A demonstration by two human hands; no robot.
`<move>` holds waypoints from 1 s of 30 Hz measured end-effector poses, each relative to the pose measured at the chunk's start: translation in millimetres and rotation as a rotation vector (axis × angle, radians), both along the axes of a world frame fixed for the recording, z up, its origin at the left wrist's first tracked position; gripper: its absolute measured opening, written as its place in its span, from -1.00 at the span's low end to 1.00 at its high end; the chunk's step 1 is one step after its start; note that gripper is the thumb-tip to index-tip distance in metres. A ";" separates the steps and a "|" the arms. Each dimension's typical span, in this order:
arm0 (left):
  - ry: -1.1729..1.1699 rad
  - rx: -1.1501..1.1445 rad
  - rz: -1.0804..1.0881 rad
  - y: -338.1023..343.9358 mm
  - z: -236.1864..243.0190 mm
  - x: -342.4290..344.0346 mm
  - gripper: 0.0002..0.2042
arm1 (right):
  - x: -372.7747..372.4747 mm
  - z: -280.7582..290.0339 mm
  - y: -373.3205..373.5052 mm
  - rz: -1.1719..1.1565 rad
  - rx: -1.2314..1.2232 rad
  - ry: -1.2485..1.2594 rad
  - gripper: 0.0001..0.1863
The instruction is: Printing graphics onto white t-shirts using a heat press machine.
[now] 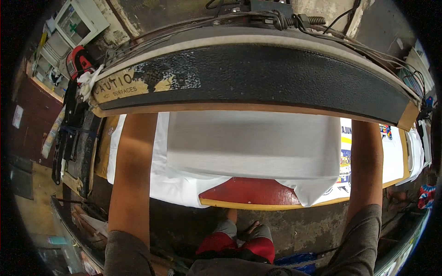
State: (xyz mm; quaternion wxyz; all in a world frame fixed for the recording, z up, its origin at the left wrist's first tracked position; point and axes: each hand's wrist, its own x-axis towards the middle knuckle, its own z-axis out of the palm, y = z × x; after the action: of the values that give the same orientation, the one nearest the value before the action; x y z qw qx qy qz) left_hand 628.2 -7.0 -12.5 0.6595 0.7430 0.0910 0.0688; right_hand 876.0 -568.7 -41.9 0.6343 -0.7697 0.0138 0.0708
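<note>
The raised upper plate of a heat press (285, 78), black with a worn label at its left end, spans the view. My left forearm (132, 175) and right forearm (367, 165) reach far apart beneath its front edge, so both hands are hidden behind it. Between my arms a white cloth (184, 189) lies over the press bed, its corners drooping at the front. On top is a smooth pale grey sheet (253, 147), in shade; its material is unclear. Coloured prints on white material (345, 158) show beside my right forearm.
The bed's red board (251, 191) has a yellow front edge close to my body. A large bolt with a spring (309, 20) and loose cables (368, 48) sit above the plate. A white cabinet (76, 23) stands far left; a black metal frame (69, 133) flanks the bed.
</note>
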 end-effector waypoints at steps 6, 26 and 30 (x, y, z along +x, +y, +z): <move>0.090 -0.020 -0.002 16.2 5.1 54.2 -0.53 | -3.4 -23.2 23.9 -0.006 0.083 0.021 -0.52; 0.126 -0.580 0.149 -28.9 -23.1 -73.8 -0.81 | -204.2 18.4 -1.5 0.023 0.520 0.047 -0.38; 0.336 -0.442 0.064 -6.5 -64.0 -56.0 -0.90 | -186.6 -5.0 -12.5 -0.057 0.261 0.181 -0.47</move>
State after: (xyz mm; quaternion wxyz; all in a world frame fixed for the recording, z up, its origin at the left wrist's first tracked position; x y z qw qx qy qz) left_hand 572.2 -13.5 -76.5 0.7788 0.5788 0.2351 -0.0561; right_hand 689.5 -581.2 -47.0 0.7270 -0.6704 0.0833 0.1230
